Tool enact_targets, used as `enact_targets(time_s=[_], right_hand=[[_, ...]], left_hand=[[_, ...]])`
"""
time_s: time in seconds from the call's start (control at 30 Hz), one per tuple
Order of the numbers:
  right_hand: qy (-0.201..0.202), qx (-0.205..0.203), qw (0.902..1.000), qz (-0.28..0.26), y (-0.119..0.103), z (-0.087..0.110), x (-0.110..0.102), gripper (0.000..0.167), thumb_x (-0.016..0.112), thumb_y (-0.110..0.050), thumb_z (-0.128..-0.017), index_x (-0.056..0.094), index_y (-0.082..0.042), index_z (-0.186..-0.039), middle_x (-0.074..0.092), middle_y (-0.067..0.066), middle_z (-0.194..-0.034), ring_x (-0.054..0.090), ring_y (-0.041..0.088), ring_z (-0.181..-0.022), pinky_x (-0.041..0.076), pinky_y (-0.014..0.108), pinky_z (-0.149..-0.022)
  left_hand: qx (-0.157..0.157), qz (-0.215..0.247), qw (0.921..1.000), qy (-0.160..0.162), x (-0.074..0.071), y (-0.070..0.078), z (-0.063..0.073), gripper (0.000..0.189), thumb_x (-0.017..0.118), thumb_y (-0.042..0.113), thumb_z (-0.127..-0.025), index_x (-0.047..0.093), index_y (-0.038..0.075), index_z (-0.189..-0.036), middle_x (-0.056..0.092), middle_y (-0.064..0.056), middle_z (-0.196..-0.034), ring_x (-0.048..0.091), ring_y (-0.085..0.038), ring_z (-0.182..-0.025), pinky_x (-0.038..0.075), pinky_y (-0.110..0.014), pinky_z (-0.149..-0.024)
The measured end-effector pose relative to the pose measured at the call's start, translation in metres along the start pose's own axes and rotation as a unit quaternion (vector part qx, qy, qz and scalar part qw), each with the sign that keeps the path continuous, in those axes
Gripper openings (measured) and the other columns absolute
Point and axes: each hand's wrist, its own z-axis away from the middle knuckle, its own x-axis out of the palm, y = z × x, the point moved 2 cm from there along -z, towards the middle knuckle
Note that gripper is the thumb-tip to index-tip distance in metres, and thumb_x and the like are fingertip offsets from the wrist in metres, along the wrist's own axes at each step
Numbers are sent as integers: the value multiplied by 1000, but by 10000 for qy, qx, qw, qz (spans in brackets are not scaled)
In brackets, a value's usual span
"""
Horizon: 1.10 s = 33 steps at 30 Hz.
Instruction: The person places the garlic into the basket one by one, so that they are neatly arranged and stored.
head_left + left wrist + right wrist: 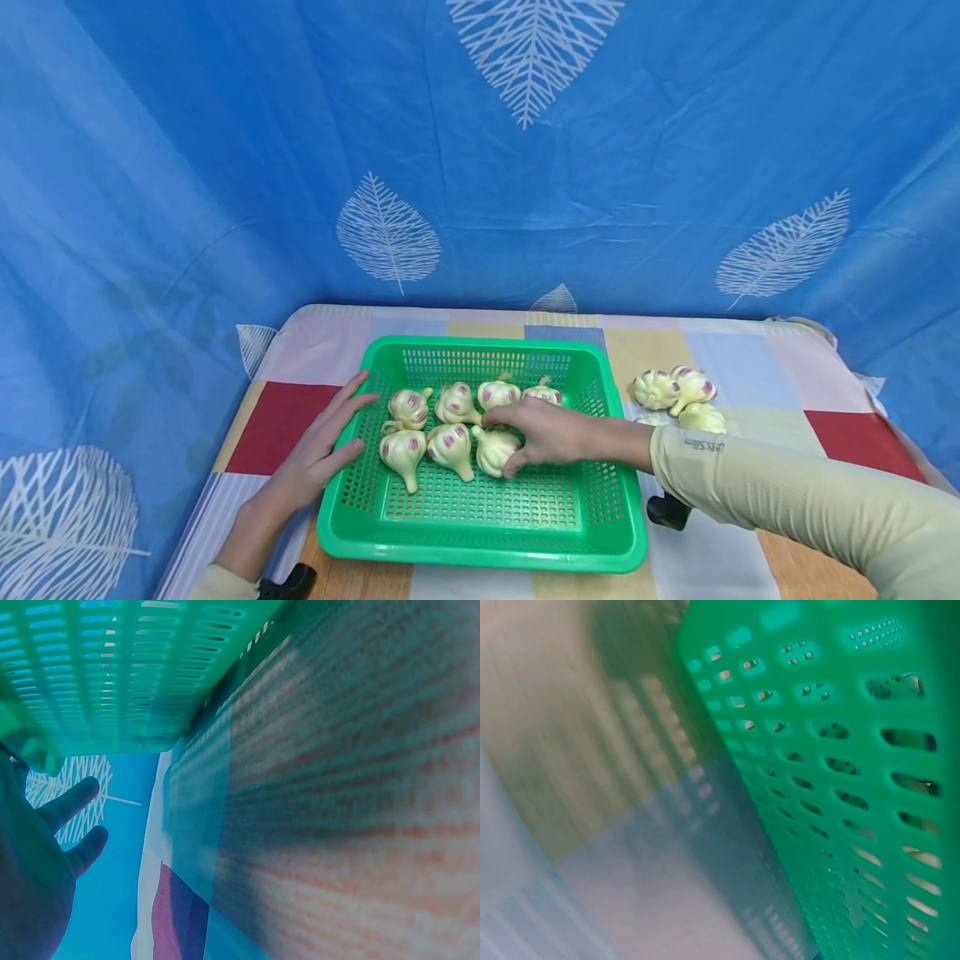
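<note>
A green plastic basket (480,552) with slotted walls holds two rows of garlic bulbs, pale with purple streaks. My right hand (553,430) reaches over its right side and grips a garlic bulb (495,452) at the right end of the front row, thumb and fingers on either side. Beside it lie another bulb (450,448) and a further bulb (403,454). At the basket's left rim is my left hand (321,454), fingers extended; contact with the rim is hard to tell. In the right wrist view the basket wall (832,772) hides the right hand.
Several more garlic bulbs (693,387) lie on the table right of the basket, partly behind the right sleeve (780,492). A patchwork cloth (281,429) covers the table. Behind hangs a blue curtain (480,250) with white leaf prints.
</note>
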Motion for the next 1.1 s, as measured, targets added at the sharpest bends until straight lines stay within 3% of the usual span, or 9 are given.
enact_targets(time_s=[0.3,0.53,0.77,0.93,1.1], right_hand=[[2,97,9998,156,-1,3,5,70,88,-31,-77,60,-3,-135,65,7,-130,63,14,-112,50,28,-95],[131,118,9998,137,-2,7,0,72,89,-31,-75,60,-3,-135,65,7,-130,64,20,-112,51,35,-95],[366,103,9992,121,-8,16,-13,68,85,-36,-81,60,-4,-136,64,6,-133,62,25,-119,50,43,-97],[400,26,9987,318,-15,21,-25,66,74,-42,-91,55,-5,-142,56,8,-144,47,27,-137,42,47,-107],[252,67,9952,940,-20,33,-34,77,60,-57,-96,43,-8,-153,38,10,-159,25,35,-149,34,57,-111]], left_hand=[[-68,36,10000,3,1,-3,1,61,60,13,-91,45,8,-149,18,-4,-167,20,-25,-149,32,-74,-101],[-69,57,10000,14,1,-2,2,60,60,13,-91,45,8,-149,17,-4,-167,19,-24,-149,31,-74,-101],[-53,31,10000,27,1,-2,1,60,60,13,-91,46,8,-149,18,-5,-167,20,-25,-149,34,-72,-100],[-33,37,10000,24,2,-2,1,60,60,12,-91,46,8,-148,18,-5,-167,20,-24,-149,32,-73,-100],[7,96,10000,-6,1,-1,1,60,59,12,-91,45,7,-149,17,-5,-167,18,-22,-150,30,-73,-102]])
